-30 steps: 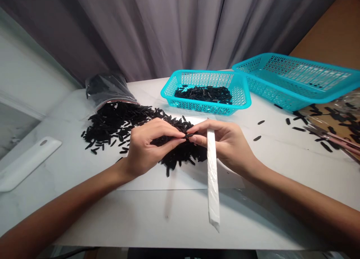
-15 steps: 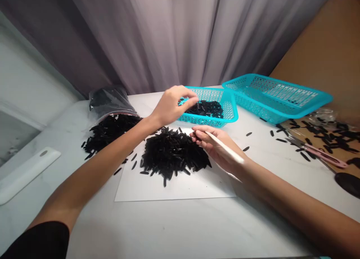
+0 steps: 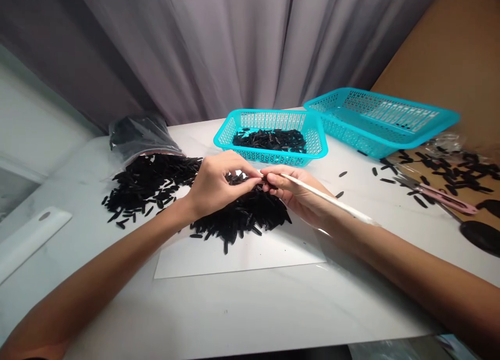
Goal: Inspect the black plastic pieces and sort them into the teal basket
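Observation:
My right hand is closed around a slim white stick-like tool, its far end pointing back over the wrist. Dark bits show at its fingertips. My left hand pinches thumb and fingers together against the right fingertips; what lies between them is too small to make out. Below both hands, a pile of thin black flat pieces lies on a white sheet. Just behind the hands, a turquoise basket holds more black pieces.
At left, a clear plastic bag spills a second heap of black pieces. A white long object lies left. At right are another turquoise basket, pink-handled scissors, a black oval object and scattered black pieces.
My left hand has come down from over the near basket to meet the right fingertips. The right hand still holds the white tool. The view has shifted slightly.

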A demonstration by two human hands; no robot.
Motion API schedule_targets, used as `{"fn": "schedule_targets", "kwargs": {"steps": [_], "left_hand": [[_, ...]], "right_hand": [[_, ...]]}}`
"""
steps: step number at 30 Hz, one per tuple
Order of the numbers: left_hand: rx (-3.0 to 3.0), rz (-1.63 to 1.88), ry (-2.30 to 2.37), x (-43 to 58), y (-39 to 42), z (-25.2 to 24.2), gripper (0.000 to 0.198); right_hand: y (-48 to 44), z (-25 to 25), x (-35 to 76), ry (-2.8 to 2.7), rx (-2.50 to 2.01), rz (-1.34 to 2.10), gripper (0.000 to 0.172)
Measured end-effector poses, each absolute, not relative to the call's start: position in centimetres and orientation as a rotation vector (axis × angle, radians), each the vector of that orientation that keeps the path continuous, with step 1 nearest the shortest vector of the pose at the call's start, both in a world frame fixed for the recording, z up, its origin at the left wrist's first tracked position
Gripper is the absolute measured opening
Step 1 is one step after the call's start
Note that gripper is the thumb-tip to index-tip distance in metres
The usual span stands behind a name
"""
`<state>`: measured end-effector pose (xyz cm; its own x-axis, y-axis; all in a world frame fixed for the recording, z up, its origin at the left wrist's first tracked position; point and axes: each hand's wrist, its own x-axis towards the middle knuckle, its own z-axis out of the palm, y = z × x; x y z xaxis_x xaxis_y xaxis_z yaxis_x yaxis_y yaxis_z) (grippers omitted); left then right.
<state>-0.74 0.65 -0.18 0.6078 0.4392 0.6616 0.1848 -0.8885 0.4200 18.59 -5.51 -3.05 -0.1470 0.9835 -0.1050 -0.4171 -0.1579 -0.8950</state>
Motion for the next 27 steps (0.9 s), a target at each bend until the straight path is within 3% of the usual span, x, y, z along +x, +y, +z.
{"fn": "schedule_targets", "kwargs": {"steps": [6,17,27], "left_hand": [[2.575,1.137,0.514,-1.0,0.2,-0.6,0.009],[2.48,1.217,0.586,-0.4,-0.6,-1.3,0.003],[2.368,1.239,0.703,-0.7,-0.8,-0.8,0.003]], "right_hand": [[-5.7,-3.2,18.6,-0.917,-0.909,1.546,0.022],[-6.1,-3.0,18.2,-0.903,-0.963,1.427,0.029],[-5.6,-3.1,19.0,-0.912,-0.935,1.487,0.018]]}}
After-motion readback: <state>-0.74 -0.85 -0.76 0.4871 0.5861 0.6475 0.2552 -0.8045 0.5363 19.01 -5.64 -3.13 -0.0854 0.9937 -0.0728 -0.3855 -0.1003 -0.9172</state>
